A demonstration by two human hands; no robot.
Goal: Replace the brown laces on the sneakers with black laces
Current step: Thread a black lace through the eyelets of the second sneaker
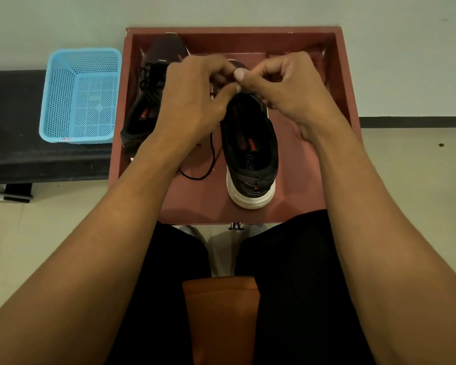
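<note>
Two dark sneakers stand in a reddish-brown tray [345, 83]. The right sneaker [250, 159] has a white sole, its heel toward me. Over its tongue and eyelets, my left hand [195, 98] and my right hand [287, 85] meet with curled fingers and pinch a black lace. The pinched part is mostly hidden by my fingers. A loose end of the black lace [209, 164] trails down onto the tray floor between the shoes. The left sneaker [148, 101] lies tilted behind my left hand and carries black laces.
An empty light-blue plastic basket [81, 96] sits left of the tray on a dark bench [16, 133]. My legs in black trousers and an orange cloth [221, 317] fill the foreground. Pale floor lies to both sides, a wall behind.
</note>
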